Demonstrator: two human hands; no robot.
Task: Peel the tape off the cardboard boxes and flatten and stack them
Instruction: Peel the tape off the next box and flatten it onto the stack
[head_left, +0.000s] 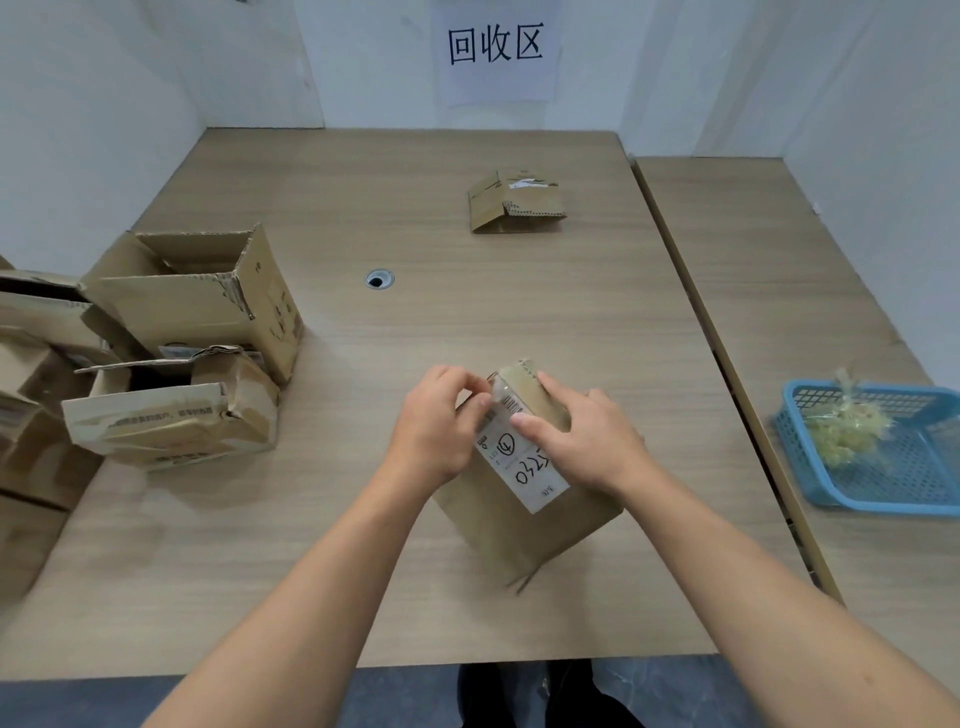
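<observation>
A small cardboard box (511, 530) stands on the wooden table (363, 467) in front of me, with a white shipping label (524, 467) and clear tape over its top. My left hand (441, 421) pinches the tape's edge at the box's far top corner. My right hand (587, 436) grips the box from the right, thumb pressed on the label. A flattened box (514, 205) lies at the far side of the table. Several unflattened boxes (182, 343) are piled at the left edge.
A blue plastic basket (893, 483) holding crumpled peeled tape (844, 426) sits on the adjoining table at right. A round cable hole (379, 279) is in the tabletop. A paper sign (496, 47) hangs on the back wall.
</observation>
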